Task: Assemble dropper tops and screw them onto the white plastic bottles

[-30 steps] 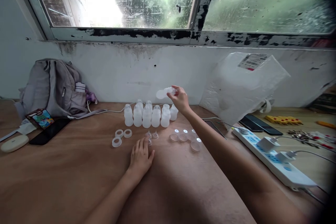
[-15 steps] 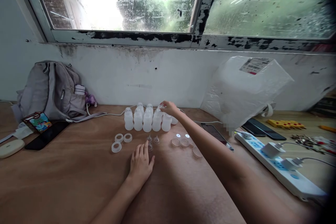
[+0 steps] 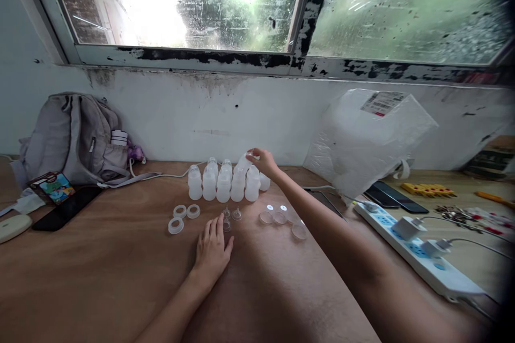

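Several frosted baby bottles stand close together in rows near the wall. At the back right of the group, my right hand has its fingers closed on the upper part of a tilted baby bottle. My left hand lies flat on the table, fingers stretched out. Its fingertips are beside a small cluster of clear bottle nipples. Left of that hand are three white collar rings. Clear round discs lie to the right, partly hidden by my right forearm.
A grey backpack, a small box and a dark phone are at the left. On the right lie a power strip with plugs, phones and a yellow strip. A plastic bag leans on the wall.
My right hand has risen slightly, and the baby bottle in it is now lifted and tilted above its neighbours. The left hand stays put; the whole view has shifted slightly.
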Demonstrator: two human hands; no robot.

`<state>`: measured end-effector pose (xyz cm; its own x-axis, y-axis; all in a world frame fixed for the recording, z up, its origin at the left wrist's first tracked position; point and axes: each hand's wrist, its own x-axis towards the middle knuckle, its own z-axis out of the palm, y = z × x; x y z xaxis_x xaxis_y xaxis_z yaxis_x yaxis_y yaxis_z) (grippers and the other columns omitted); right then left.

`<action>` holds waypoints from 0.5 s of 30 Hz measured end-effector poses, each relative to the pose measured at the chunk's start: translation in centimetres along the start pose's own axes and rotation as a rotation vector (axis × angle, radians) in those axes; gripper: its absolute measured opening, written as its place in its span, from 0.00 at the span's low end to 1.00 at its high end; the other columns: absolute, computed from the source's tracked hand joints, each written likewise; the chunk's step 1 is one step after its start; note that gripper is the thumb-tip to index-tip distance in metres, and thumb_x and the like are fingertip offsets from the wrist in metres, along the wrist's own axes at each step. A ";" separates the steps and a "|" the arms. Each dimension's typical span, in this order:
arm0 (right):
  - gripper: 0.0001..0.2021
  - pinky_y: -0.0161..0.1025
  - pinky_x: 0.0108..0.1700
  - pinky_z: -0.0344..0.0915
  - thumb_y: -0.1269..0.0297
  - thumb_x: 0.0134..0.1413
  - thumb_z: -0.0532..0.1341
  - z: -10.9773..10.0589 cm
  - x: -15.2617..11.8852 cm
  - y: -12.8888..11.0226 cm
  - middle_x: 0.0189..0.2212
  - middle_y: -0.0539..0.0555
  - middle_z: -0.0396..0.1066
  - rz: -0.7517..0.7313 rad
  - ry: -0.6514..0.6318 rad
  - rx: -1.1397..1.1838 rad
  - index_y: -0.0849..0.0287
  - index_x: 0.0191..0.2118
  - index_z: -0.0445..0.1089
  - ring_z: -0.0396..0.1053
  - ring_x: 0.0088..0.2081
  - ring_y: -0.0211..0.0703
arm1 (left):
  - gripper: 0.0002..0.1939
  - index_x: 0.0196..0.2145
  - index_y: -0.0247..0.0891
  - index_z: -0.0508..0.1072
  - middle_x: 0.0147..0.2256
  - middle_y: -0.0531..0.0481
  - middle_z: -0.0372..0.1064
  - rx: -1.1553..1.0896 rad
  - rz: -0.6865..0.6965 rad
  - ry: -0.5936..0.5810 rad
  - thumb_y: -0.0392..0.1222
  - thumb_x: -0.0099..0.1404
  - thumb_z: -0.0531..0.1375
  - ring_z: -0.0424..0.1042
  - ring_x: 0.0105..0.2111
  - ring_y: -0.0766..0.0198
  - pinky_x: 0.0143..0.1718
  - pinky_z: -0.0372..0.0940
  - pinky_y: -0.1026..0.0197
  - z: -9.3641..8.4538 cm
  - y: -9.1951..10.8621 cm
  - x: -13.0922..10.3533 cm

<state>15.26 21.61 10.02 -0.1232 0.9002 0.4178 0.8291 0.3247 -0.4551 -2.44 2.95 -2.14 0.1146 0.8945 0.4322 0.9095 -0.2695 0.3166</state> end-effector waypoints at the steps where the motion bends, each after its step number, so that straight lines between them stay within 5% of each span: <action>1: 0.11 0.38 0.39 0.59 0.60 0.50 0.52 -0.9 -0.3 -0.3 0.38 0.55 0.68 -0.014 0.083 0.035 0.59 0.35 0.67 0.64 0.37 0.41 | 0.25 0.53 0.35 0.53 0.48 0.42 0.59 -0.022 0.015 0.036 0.43 0.59 0.49 0.58 0.48 0.56 0.46 0.58 0.53 -0.1 0.0 0.1; 4: 0.13 0.37 0.38 0.59 0.57 0.50 0.52 -4.0 -2.4 -1.6 0.36 0.54 0.69 -0.097 0.419 0.232 0.60 0.36 0.66 0.65 0.34 0.39 | 0.26 0.55 0.36 0.49 0.50 0.41 0.56 -0.122 0.055 0.186 0.43 0.59 0.50 0.56 0.50 0.57 0.48 0.56 0.53 -0.4 0.3 0.5; 6: 0.13 0.37 0.38 0.60 0.57 0.50 0.52 -5.7 -4.8 -2.6 0.33 0.54 0.69 -0.144 0.470 0.332 0.60 0.34 0.67 0.65 0.33 0.39 | 0.29 0.55 0.35 0.47 0.52 0.39 0.53 -0.193 0.066 0.317 0.45 0.58 0.52 0.54 0.52 0.55 0.49 0.55 0.51 -0.8 0.5 0.6; 10: 0.11 0.35 0.33 0.60 0.57 0.47 0.56 -6.7 -10.3 -4.5 0.30 0.53 0.70 -0.231 -0.005 0.478 0.61 0.27 0.68 0.66 0.32 0.39 | 0.37 0.55 0.34 0.45 0.53 0.36 0.49 -0.273 0.093 0.455 0.48 0.53 0.57 0.52 0.53 0.50 0.49 0.55 0.47 -1.6 1.1 0.3; 12: 0.12 0.34 0.33 0.60 0.58 0.48 0.56 -5.8 -12.3 -5.0 0.30 0.53 0.70 -0.235 -0.188 0.532 0.61 0.29 0.69 0.66 0.33 0.40 | 0.37 0.55 0.35 0.46 0.52 0.37 0.52 -0.322 0.122 0.377 0.49 0.52 0.58 0.55 0.52 0.52 0.48 0.57 0.50 -1.9 1.3 0.0; 15: 0.14 0.33 0.31 0.59 0.56 0.49 0.55 -4.1 -13.6 -4.7 0.30 0.53 0.70 -0.186 -0.287 0.542 0.61 0.31 0.69 0.66 0.31 0.39 | 0.31 0.53 0.38 0.49 0.49 0.42 0.59 -0.395 0.138 0.180 0.47 0.54 0.56 0.64 0.46 0.57 0.43 0.63 0.58 -2.2 1.5 -0.3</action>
<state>15.27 6.60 9.73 -0.4417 0.8322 0.3351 0.3955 0.5159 -0.7599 -2.02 1.46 0.08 0.1212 0.7736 0.6220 0.6644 -0.5287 0.5282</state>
